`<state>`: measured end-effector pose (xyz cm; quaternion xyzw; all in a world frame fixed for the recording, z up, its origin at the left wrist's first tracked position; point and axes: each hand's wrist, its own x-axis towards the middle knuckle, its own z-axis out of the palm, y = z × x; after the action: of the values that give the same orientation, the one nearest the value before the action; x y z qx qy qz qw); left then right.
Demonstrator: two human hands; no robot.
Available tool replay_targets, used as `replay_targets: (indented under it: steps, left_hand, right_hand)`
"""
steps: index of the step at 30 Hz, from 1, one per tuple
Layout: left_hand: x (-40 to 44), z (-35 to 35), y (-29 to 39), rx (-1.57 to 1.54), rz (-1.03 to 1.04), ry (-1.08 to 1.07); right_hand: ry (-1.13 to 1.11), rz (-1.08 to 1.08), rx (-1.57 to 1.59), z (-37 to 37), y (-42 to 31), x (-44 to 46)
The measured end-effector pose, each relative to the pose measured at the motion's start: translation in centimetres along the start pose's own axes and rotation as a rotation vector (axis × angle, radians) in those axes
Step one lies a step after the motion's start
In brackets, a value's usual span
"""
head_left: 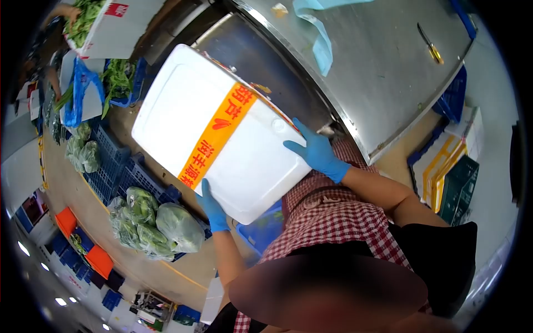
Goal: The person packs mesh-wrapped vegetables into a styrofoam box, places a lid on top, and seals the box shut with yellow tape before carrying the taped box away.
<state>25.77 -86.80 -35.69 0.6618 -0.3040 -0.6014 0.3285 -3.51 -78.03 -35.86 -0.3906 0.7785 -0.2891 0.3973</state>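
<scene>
A white foam box (161,116) with a band of orange printed tape (219,130) across its lid is held tilted in front of my body. My left hand (212,210), in a blue glove, grips the box's near left edge, with its fingers partly hidden behind it. Gloved the same way, my right hand (319,155) clasps the right side, the thumb resting over the lid. The underside of the box is hidden.
To the right stands a steel table (383,66) with a yellow-handled knife (430,44) and a light blue strip (319,39). Bagged green vegetables (147,222) and blue crates (105,161) are at the left. Another person's hand (71,14) touches greens at top left.
</scene>
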Motion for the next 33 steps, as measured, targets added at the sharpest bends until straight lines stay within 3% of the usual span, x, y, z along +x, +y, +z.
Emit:
replay_targets:
  steps: [4,7,10,16,19,22,25,26,29,33]
  left_hand:
    - [1.1,-0.7,-1.4,0.073,0.032,0.014]
    - [0.6,-0.2,-1.1,0.09,-0.047,0.008]
    - [1.0,-0.8,-1.8,0.054,-0.074,-0.003]
    - [0.7,-0.3,-1.6,0.088,-0.004,0.115]
    - [1.0,-0.3,-2.3,0.036,-0.163,0.241]
    - [0.6,0.2,-2.7,0.04,-0.06,0.189]
    - [0.2,1.3,-1.6,0.057,-0.04,0.241]
    - [-0.4,1.9,-1.3,0.071,-0.039,0.266]
    - [-0.8,2.6,-0.4,0.075,0.016,0.203]
    - [-0.9,2.5,-0.6,0.006,0.016,0.203]
  right_hand:
    - [0.062,-0.081,-0.103,-0.5,0.7,-0.2]
    - [-0.027,0.001,-0.185,-1.5,0.0,0.0]
    - [0.047,-0.099,-0.198,-1.1,1.0,0.2]
    - [0.073,-0.151,-0.231,-1.3,0.7,0.2]
    - [0.319,-0.306,-0.427,-0.8,0.7,0.1]
    - [0.213,-0.161,-0.252,-0.5,0.3,-0.5]
    - [0.214,-0.236,-0.253,-0.6,1.0,-0.1]
    - [0.125,-0.154,-0.205,-0.9,0.8,-0.2]
    - [0.28,-0.329,-0.197,0.0,2.0,0.1]
    - [0.209,-0.182,-0.14,-0.5,0.6,-0.3]
